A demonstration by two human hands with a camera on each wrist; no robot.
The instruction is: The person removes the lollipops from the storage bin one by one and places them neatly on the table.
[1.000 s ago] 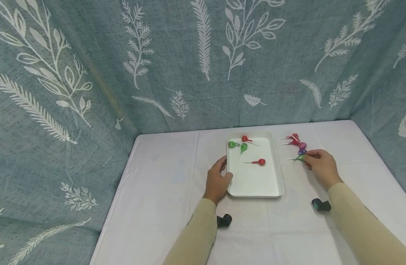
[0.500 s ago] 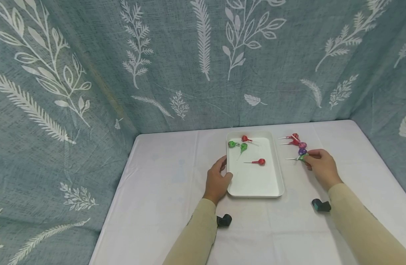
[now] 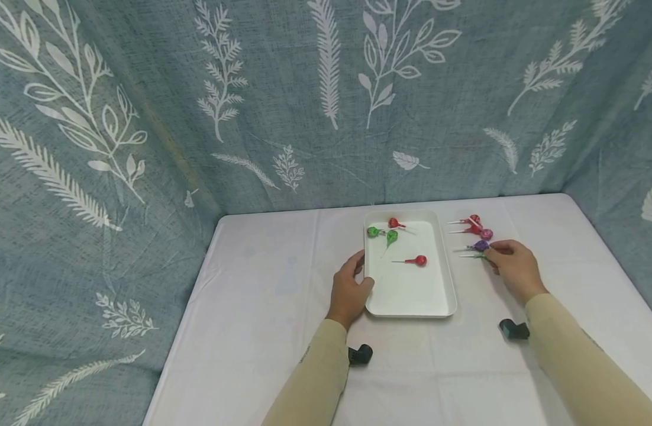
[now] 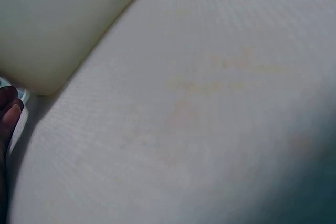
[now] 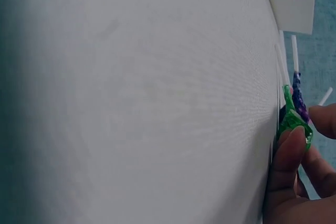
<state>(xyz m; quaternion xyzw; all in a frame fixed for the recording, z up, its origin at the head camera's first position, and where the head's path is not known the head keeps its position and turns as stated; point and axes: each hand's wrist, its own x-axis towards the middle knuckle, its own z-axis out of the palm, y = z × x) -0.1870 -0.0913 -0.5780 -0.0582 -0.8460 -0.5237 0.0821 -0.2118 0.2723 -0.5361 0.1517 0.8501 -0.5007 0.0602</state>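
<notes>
In the head view my left hand (image 3: pixel 349 294) holds the left side of a white tray (image 3: pixel 443 296), thumb at the rim. Several red and green wrapped lollipops lie in the tray, among them a red lollipop (image 3: pixel 420 260) near its middle. To the tray's right, my right hand (image 3: pixel 519 269) pinches a green lollipop (image 5: pixel 295 121), its stick pointing left. A purple lollipop (image 3: pixel 481 245) lies right against it, by my index finger, as the right wrist view shows. Only a few fingertips (image 4: pixel 11 114) of my left hand show beside the tray wall in the left wrist view.
Red lollipops (image 3: pixel 472 219) and a pink lollipop (image 3: pixel 486 234) lie just beyond my right hand. A white cloth (image 3: pixel 262 319) covers the table. A patterned blue-green curtain (image 3: pixel 304 106) stands behind it. Dark wrist devices (image 3: pixel 360 355) sit at both sleeves.
The purple lollipop has turned and shifted slightly left, away from the pink one, so its stick now points left beside the green lollipop's. My left hand and the tray have stayed still.
</notes>
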